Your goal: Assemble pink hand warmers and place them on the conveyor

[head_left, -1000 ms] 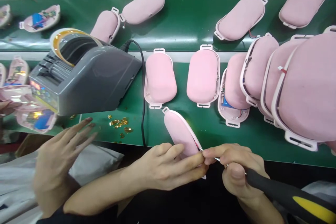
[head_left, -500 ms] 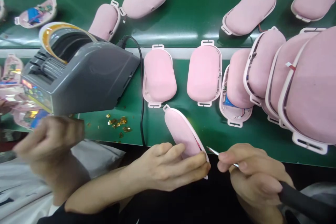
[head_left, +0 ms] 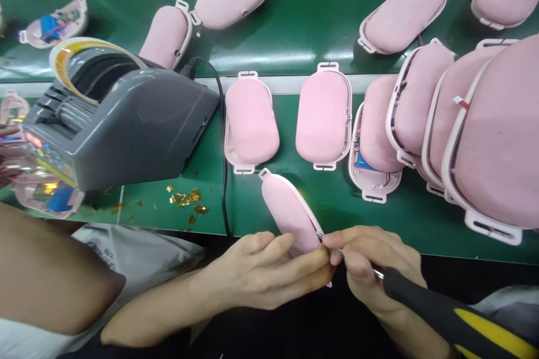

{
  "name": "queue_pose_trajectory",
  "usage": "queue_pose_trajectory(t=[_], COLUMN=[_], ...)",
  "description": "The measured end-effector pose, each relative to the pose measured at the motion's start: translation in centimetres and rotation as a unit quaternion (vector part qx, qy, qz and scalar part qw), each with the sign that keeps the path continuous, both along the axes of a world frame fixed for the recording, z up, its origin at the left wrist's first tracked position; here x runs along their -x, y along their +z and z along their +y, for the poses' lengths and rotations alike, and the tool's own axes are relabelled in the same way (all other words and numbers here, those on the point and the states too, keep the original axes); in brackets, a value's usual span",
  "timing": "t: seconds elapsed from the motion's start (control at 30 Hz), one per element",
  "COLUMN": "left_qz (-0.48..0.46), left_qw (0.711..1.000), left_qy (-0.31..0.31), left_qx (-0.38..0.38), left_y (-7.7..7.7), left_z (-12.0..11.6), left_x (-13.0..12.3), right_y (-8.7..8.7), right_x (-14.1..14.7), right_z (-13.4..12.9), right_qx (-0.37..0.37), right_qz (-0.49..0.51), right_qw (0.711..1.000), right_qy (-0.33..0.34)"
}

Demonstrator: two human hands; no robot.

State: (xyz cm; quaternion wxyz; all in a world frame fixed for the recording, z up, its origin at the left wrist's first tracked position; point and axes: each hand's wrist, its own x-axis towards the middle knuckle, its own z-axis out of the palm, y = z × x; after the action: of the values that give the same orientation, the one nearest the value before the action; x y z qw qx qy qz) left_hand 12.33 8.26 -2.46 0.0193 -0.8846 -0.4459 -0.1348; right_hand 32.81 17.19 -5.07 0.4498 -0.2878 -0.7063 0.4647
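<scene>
A pink oval case stands tilted on its edge at the bench front, gripped near its lower end by my left hand. Red wire shows in the seam between its pink cover and pale rim. My right hand is closed round the metal shaft of a tool with a black and yellow handle. The shaft's tip is at the seam, close to my left fingertips. Two more pink cases, one on the left and one on the right, lie behind my hands.
A grey tape dispenser with a black cable stands at left, near gold scraps. Pink cases lean in a row at right. More cases lie on the green strip behind. A person's arm is at lower left.
My right hand has moved left, bringing the tool's tip to the case's seam; more of the handle shows. The other person's hand has left the dispenser's front, and their arm now fills the lower left.
</scene>
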Motion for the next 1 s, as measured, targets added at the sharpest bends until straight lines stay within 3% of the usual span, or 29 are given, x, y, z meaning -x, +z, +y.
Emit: queue_pose_trajectory(t=[0.13,0.27,0.43,0.67,0.87,1.0], left_qz=[-0.006,-0.001,-0.002,-0.011,0.025,-0.023], left_qw=[1.000,1.000,1.000,1.000,1.000,1.000], left_qy=[0.004,0.005,0.000,0.009,-0.011,-0.004], left_qx=[-0.002,0.000,-0.011,-0.001,0.012,0.005], left_y=[-0.02,-0.11,-0.19,0.08,0.43,0.46], left_z=[0.15,0.34,0.23,0.24,0.74,0.99], left_x=[-0.01,-0.06,-0.14,-0.38,-0.29,-0.59], right_y=[0.72,0.29,-0.08,0.57,0.25,-0.22], right_x=[0.40,-0.22,-0.30,0.53,0.24,0.14], right_z=[0.62,0.57,0.53,0.71,1.18,0.83], right_qx=[0.001,-0.049,-0.035,-0.089,-0.025,-0.098], right_qz=[0.006,0.055,0.066,-0.018,0.017,0.001], right_qw=[1.000,0.997,0.997,0.995,0.999,0.995], right_qy=[0.024,-0.007,0.025,0.034,0.015,-0.002])
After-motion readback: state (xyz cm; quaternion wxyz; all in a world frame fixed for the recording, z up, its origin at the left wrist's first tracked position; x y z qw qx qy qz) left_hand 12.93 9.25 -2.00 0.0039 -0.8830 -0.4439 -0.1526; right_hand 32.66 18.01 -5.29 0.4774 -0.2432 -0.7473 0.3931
